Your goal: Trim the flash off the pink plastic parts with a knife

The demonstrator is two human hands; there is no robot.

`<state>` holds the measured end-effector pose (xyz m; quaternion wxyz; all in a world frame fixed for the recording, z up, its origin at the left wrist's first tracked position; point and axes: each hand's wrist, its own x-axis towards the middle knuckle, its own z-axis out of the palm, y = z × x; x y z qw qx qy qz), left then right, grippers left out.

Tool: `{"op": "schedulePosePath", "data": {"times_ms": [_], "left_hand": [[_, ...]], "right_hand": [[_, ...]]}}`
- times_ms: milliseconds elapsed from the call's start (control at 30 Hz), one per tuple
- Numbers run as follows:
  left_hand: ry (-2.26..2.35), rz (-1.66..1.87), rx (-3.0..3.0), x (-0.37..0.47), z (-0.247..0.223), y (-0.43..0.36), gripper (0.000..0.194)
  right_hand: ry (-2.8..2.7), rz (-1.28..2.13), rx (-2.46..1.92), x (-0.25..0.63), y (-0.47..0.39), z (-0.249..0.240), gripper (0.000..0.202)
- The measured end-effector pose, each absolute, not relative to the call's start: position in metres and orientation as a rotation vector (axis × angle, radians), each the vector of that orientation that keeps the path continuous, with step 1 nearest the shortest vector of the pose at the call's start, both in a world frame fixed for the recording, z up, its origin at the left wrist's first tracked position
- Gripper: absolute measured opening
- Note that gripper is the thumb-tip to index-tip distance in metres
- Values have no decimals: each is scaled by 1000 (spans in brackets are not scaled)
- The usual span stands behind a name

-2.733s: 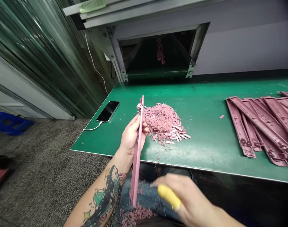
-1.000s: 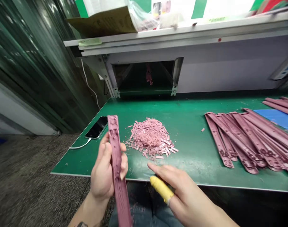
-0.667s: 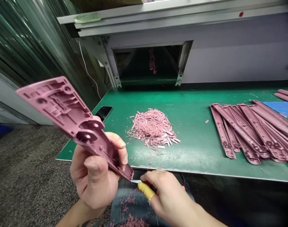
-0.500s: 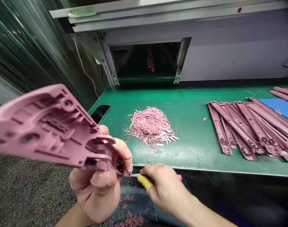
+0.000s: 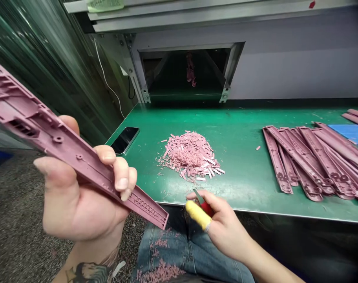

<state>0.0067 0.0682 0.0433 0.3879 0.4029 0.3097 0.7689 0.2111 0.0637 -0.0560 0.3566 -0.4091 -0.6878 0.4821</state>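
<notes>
A long pink plastic part (image 5: 87, 167) slants across the left side, its ribbed inner face showing. My left hand (image 5: 87, 192) grips it, fingers wrapped over its far edge and thumb on the near side. My right hand (image 5: 217, 220), with a yellow wrap (image 5: 198, 215) on the thumb, is closed on a small knife (image 5: 205, 204) with a red handle, its blade pointing up and left. The knife is apart from the part. Behind the right hand, a heap of pink shavings and strips (image 5: 192, 155) lies on the green table (image 5: 240, 157).
Several long pink parts (image 5: 311, 161) lie at the right beside a blue sheet (image 5: 349, 135). A phone (image 5: 125, 140) rests at the table's left edge. Behind is a framed opening with a conveyor belt (image 5: 185, 96). Shavings cover the jeans (image 5: 167, 251).
The left hand has shifted its grip along the pink part, whose narrow end now shows. The knife has come away from the part as the right hand turned its blade upward.
</notes>
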Motion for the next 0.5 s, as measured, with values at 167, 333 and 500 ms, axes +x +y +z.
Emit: {"op": "schedulePosePath", "data": {"times_ms": [167,333,500], "left_hand": [[757,2053,695,-1,34,85,32],[708,2064,520,-13,30,91,28],[608,2006,663,-12,53,84,47]], "right_hand": [[-1867,1101,-682,187,49,-55,40],[-1822,1201,-701,183,52,-60,26],[-1796,1289,-985,204,61,-54,30]]}}
